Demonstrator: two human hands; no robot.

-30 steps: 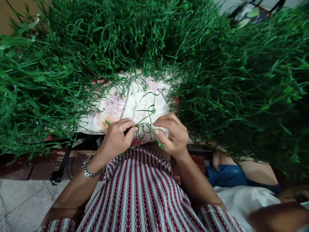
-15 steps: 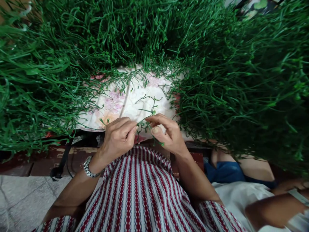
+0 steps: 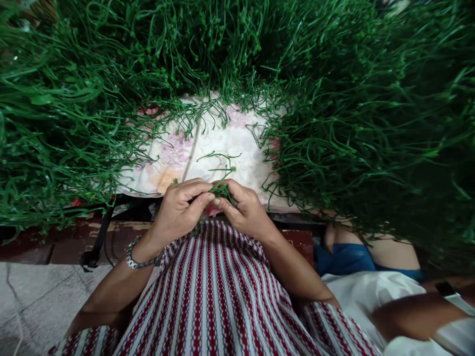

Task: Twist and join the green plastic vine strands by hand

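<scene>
Close above the near edge of the flowered cloth (image 3: 222,138), my left hand (image 3: 182,205) pinches several thin green stems (image 3: 222,189) between thumb and forefinger. My right hand (image 3: 243,207) is closed on the other side of the same stems, its thumb almost touching the left one. The fingers partly cover the stems, and the count is hard to make out. Just beyond my hands, a few loose curled stems (image 3: 222,156) with small bud-like tips lie on the cloth.
Heaps of green stems border the cloth at the left (image 3: 67,133), the back (image 3: 208,44) and the right (image 3: 356,133). A dark red wooden edge (image 3: 74,242) runs below. At my right sits another person (image 3: 401,291) in a white top and blue shorts.
My right hand has moved left and closed in, so my fingertips now nearly meet around the stems. The stems are bunched more tightly between them.
</scene>
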